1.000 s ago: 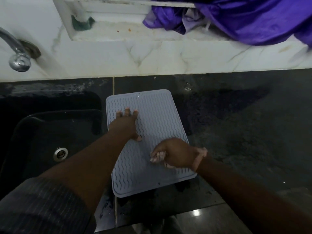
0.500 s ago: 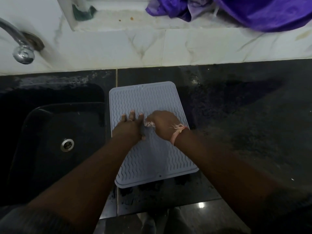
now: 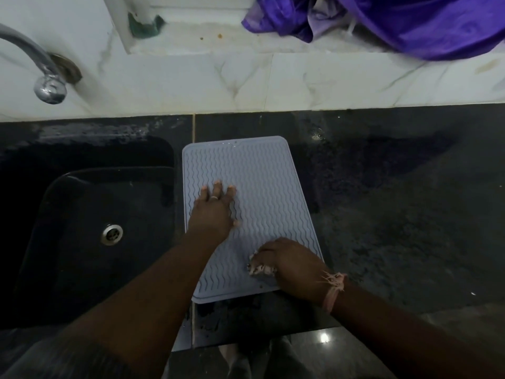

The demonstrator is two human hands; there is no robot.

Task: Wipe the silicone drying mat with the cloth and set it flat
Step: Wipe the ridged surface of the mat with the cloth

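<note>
A pale blue-grey silicone drying mat (image 3: 262, 187) with wavy ridges lies flat on the black counter, just right of the sink. My left hand (image 3: 214, 212) presses palm-down on the mat's left half, fingers spread. My right hand (image 3: 289, 265) sits at the mat's near right corner, closed around a small light cloth (image 3: 259, 268) that pokes out under the fingers and touches the mat. A pink thread band circles my right wrist.
A black sink (image 3: 90, 228) with a metal drain lies left of the mat, a chrome tap (image 3: 46, 83) above it. The dark wet counter (image 3: 396, 214) stretches right. A purple cloth (image 3: 396, 20) and a green sponge (image 3: 146, 26) sit on the white marble ledge behind.
My right hand with the cloth swept from the mat's near part up to the middle beside my left hand, then back down to the near right corner. My left hand stayed pressed in place.
</note>
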